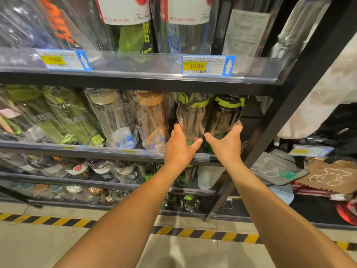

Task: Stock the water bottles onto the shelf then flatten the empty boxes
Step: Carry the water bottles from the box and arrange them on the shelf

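– where the middle shelf (116,150) meets its right post, what's held?
– the left hand (181,149) grasps a plastic-wrapped bottle (191,117); the right hand (226,146) grasps the dark green bottle (224,117) just beside it, both on that shelf.

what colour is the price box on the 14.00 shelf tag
The price box is yellow with black digits; head view.
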`<state>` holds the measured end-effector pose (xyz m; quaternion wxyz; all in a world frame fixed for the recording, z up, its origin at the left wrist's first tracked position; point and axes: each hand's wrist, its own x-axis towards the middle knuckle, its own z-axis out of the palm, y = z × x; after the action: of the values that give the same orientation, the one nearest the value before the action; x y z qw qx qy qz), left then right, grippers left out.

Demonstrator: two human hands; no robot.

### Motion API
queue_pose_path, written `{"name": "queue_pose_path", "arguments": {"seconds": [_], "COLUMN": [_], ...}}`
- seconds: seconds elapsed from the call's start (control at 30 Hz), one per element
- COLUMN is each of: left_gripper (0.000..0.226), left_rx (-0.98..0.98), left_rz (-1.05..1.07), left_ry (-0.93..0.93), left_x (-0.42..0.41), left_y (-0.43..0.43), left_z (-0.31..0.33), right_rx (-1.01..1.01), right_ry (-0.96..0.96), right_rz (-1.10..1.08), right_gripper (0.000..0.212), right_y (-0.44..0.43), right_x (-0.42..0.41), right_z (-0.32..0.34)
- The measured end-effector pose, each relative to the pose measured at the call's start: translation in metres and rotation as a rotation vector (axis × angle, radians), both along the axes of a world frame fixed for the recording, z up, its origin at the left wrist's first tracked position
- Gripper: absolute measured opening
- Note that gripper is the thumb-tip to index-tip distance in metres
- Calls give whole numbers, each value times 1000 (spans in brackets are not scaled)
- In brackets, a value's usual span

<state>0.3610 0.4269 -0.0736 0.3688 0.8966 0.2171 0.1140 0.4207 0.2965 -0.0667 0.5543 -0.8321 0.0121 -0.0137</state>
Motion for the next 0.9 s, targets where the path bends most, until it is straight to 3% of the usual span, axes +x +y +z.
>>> {"name": "queue_pose_path", "arguments": {"seconds": [0.33,0.47,0.53,0.63,0.9], "left_gripper": [70,80,99,117,107], "left_rx": [-145,-151,-175,-192,-93], "left_rz": [0,-7,-13,-32,-168], "left_ry": [-16,11,45,102,196], "left_x": [1,1,0,-11,-62], "left_y": [-1,1,2,3,10], "left_z": [0,1,4,9,35], "right_rx": [-11,13,21,15,-111], "right_ry": [46,140,175,195,191], "right_rz": [-46,-68,-67,-65,-45], "right_gripper": [117,129,129,127,112], "right_y": [-5,-3,-5,-6,5], "right_x": [-4,-12,-18,-27,-68], "right_z": [1,4,5,8,36]}}
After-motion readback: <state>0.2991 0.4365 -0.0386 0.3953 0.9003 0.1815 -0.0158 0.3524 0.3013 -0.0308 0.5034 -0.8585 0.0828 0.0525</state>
